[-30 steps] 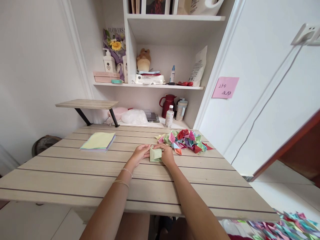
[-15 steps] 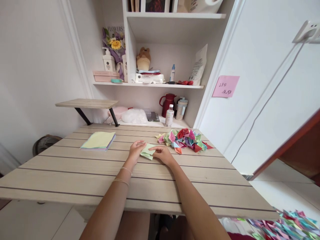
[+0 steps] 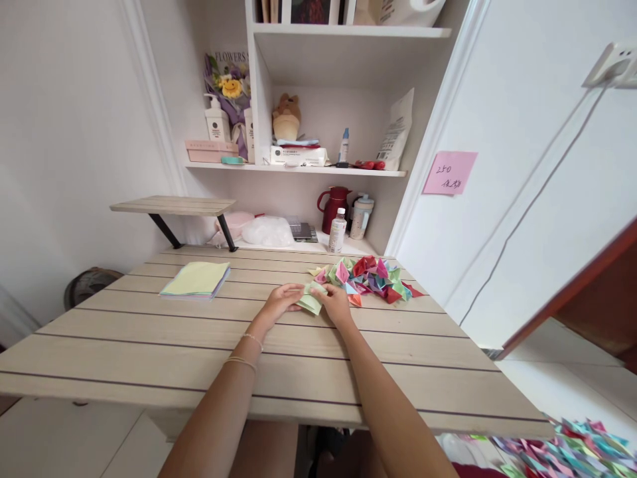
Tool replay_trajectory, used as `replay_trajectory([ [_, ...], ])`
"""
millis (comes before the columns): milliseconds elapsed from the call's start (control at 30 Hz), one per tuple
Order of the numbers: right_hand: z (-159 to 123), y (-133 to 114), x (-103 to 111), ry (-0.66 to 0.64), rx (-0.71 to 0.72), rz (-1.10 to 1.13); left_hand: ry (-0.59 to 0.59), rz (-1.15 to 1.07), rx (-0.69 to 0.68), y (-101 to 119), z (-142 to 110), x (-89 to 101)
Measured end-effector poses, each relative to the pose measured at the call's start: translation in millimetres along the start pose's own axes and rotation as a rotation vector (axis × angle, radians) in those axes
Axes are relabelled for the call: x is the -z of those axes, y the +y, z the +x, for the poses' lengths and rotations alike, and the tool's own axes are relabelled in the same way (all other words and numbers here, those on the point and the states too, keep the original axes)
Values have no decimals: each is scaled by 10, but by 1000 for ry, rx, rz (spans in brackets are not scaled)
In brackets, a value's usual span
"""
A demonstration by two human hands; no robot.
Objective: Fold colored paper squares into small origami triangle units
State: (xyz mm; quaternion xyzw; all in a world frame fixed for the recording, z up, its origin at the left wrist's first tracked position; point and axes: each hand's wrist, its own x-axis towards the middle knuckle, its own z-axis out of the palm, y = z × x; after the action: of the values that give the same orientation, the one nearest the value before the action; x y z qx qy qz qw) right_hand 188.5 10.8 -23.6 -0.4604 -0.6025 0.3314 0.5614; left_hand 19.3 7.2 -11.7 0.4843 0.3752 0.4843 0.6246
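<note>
A small folded sheet of pale green paper (image 3: 311,302) is held between my two hands, just above or on the wooden table. My left hand (image 3: 283,303) grips its left edge with the fingers reaching to the paper. On the other side, my right hand (image 3: 334,303) pinches the upper right part between thumb and fingers. Close behind my right hand lies a heap of folded colored paper pieces (image 3: 371,277) in red, pink, green and blue. A stack of square paper (image 3: 196,279), yellow on top, rests at the table's left.
White shelves (image 3: 323,170) rise behind the table (image 3: 199,358). A red jug (image 3: 334,207), a bottle (image 3: 337,231) and a tumbler (image 3: 361,216) stand at the back. A small raised shelf (image 3: 174,206) sits back left. More folded paper (image 3: 572,448) lies low at the right.
Both hands have shifted slightly right with the green paper. The paper is turned differently, and my right hand has moved from reaching across its top to pinching its upper right part.
</note>
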Motion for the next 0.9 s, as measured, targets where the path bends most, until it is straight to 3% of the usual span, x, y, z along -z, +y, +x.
replay_trajectory([
  [300,38,-4,-7,-31,-87,320,132,-151,-50,-24,24,37],
  [467,60,34,13,-31,-92,320,178,-152,-113,-6,49,39],
  [700,19,-23,-5,-28,-98,257,208,58,-155,-23,53,47],
  [900,-36,-112,-37,-175,-84,357,272,73,-216,-24,63,65],
])
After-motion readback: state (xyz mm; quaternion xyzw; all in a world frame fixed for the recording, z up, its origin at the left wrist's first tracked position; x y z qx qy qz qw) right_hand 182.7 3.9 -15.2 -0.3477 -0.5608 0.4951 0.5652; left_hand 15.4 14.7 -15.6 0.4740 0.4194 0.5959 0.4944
